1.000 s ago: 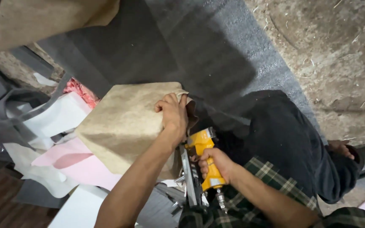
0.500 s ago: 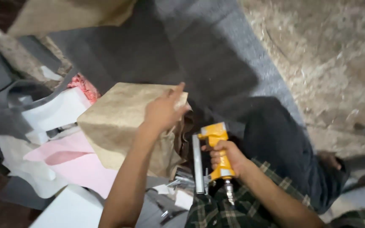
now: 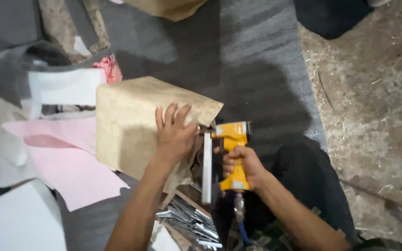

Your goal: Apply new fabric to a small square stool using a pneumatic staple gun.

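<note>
1. Head view, hands: left hand (image 3: 173,135) lies flat, fingers spread and unclenched, pressing tan fabric over the padded block (image 3: 136,125); right hand (image 3: 244,163) is clenched round the grip of the yellow staple gun (image 3: 229,155), whose nose meets the loose fabric edge at the block's right side.
2. Head view, technique: stapling probably goes best with the fabric kept taut under the palm, the nose square to the edge, and the fingertips held back from it.
3. Head view, workpiece: the block is box-shaped, wrapped in coarse tan cloth, one corner flap standing free. It rests on the grey mat (image 3: 252,60), beside pink sheets (image 3: 66,158) and above metal strips (image 3: 187,221).
</note>
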